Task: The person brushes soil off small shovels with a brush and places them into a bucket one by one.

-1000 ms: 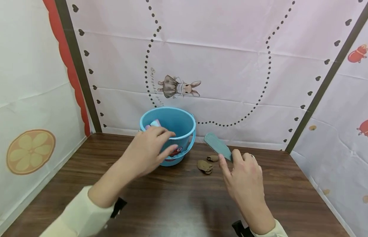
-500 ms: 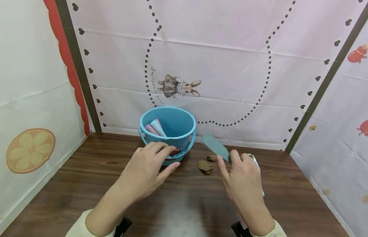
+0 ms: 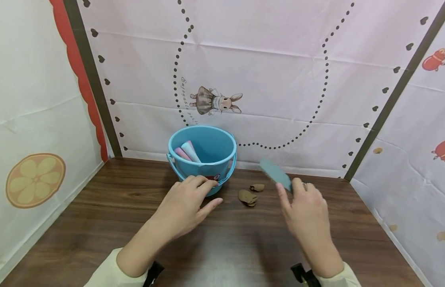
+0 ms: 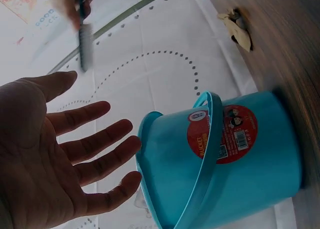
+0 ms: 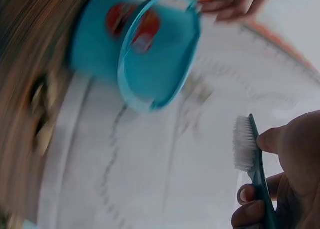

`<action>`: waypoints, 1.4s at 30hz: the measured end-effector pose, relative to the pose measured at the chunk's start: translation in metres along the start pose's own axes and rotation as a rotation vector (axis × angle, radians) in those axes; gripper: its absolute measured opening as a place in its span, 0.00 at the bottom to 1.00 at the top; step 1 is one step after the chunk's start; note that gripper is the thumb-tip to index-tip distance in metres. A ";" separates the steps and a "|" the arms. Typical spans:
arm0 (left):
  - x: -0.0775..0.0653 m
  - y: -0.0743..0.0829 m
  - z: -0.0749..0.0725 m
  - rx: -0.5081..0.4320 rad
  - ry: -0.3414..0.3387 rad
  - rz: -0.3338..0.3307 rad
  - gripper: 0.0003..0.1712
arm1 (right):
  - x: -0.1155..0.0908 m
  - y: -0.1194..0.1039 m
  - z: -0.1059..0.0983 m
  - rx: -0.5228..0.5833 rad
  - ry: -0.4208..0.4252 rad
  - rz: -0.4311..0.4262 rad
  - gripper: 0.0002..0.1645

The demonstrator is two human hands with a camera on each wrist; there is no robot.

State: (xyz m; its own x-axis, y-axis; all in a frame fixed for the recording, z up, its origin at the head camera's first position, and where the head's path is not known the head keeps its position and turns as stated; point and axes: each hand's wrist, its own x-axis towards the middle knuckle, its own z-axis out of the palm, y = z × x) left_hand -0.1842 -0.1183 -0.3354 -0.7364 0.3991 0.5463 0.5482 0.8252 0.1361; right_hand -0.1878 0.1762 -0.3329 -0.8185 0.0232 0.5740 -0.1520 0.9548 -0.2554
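My right hand point(image 3: 308, 215) grips the handle of a teal brush point(image 3: 276, 174); white bristles point(image 5: 244, 144) show in the right wrist view. The thumb lies along the brush's back and the fingers curl round its handle. My left hand point(image 3: 183, 207) is held in front of a blue bucket point(image 3: 222, 159), fingers spread and holding nothing. In the left wrist view its fingertips overlap the bucket's rim. Several brown, crumpled, leaf-like pieces point(image 3: 247, 197) lie on the table between the bucket and the right hand.
Inside the bucket stand a pink roll point(image 3: 181, 153) and a pale blue and pink roll point(image 3: 190, 151). Its handle point(image 3: 227, 175) hangs down in front. Printed cloth walls point(image 3: 279, 87) enclose the dark wooden table point(image 3: 111, 191) at the back and sides.
My left hand has come down from over the bucket's rim to in front of it, exposing the rolls inside. My right hand has shifted right with the brush, away from the brown pieces.
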 end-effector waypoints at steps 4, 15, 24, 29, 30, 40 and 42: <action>0.000 0.000 0.002 -0.006 -0.012 -0.014 0.22 | 0.011 0.048 0.004 -0.061 -0.102 0.117 0.34; -0.002 -0.001 0.005 -0.008 -0.022 -0.009 0.21 | 0.024 0.156 0.043 -0.175 -0.407 0.340 0.34; -0.003 0.000 0.011 -0.018 -0.063 -0.006 0.22 | 0.013 0.171 0.054 -0.211 -0.605 0.391 0.33; -0.001 -0.002 0.020 -0.039 -0.096 -0.003 0.21 | -0.004 0.148 0.052 -0.206 -0.611 0.327 0.34; 0.000 -0.002 0.022 -0.045 -0.108 -0.004 0.21 | -0.008 0.141 0.052 -0.205 -0.608 0.314 0.33; 0.001 0.000 0.040 -0.065 -0.255 -0.049 0.25 | -0.047 0.079 0.048 -0.173 -0.527 0.059 0.16; 0.001 0.001 0.046 -0.061 -0.287 -0.053 0.26 | -0.049 0.076 0.047 -0.175 -0.475 0.002 0.14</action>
State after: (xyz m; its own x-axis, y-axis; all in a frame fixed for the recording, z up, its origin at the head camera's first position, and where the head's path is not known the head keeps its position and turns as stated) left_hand -0.2024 -0.0988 -0.3723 -0.8418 0.4601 0.2821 0.5226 0.8257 0.2126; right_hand -0.1849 0.2335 -0.4171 -0.9865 -0.0737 0.1464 -0.0886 0.9912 -0.0980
